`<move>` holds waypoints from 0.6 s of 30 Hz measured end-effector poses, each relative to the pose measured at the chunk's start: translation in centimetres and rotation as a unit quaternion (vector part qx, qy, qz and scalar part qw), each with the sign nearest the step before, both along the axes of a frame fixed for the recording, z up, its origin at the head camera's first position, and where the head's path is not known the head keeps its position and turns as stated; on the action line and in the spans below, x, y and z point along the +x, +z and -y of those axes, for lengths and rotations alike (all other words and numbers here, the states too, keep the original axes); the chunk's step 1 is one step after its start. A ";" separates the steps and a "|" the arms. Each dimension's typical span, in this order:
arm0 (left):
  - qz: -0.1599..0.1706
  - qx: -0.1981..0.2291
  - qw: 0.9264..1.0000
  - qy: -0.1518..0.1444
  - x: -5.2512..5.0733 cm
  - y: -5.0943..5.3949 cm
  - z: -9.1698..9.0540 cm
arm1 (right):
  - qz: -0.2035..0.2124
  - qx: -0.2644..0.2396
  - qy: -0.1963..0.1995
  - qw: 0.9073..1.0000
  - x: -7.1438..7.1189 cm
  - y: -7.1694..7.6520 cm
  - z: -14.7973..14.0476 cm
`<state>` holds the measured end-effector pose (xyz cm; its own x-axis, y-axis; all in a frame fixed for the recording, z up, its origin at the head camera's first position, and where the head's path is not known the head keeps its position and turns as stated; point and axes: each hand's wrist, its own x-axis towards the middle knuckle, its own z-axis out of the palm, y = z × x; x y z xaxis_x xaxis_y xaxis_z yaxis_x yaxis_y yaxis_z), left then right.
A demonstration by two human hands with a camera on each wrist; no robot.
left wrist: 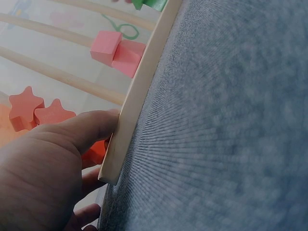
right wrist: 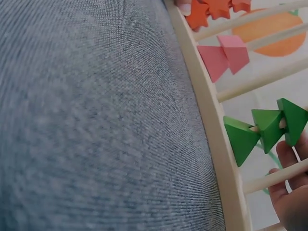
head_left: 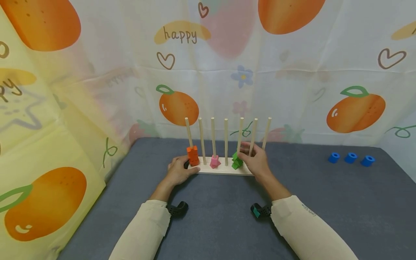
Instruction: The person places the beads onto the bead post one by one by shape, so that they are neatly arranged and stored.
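Observation:
A wooden peg rack (head_left: 224, 170) with several upright pegs stands on the grey table. My left hand (head_left: 178, 170) grips its left end, thumb along the front edge. Beside that hand, orange star blocks (head_left: 193, 156) are stacked on the leftmost peg. Two pink blocks (left wrist: 107, 47) sit low on the third peg. Three green triangle blocks (right wrist: 265, 126) are threaded on the fifth peg, turned at different angles. With thumb and fingers at the uppermost green triangle, my right hand (head_left: 257, 162) pinches it; its fingers pass behind a neighbouring peg, and the thumb's contact is partly hidden.
Three blue cylinder blocks (head_left: 351, 157) with holes stand in a row on the right of the table (head_left: 221, 216). Behind the rack hangs a printed cloth (head_left: 292, 90) with oranges and hearts. Another cloth side (head_left: 48, 144) borders the table on the left.

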<state>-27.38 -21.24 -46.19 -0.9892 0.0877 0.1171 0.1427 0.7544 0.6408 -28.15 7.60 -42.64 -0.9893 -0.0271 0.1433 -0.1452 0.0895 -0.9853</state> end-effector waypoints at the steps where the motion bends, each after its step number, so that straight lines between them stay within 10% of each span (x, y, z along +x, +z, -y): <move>1: 0.000 0.000 1.000 0.000 0.0 0.0 0.0 | 0.000 0.000 0.001 1.000 0.1 0.0 -0.1; 18: -0.005 -0.002 1.000 0.003 0.1 0.1 0.0 | -0.169 0.071 0.018 0.983 3.5 4.5 -4.6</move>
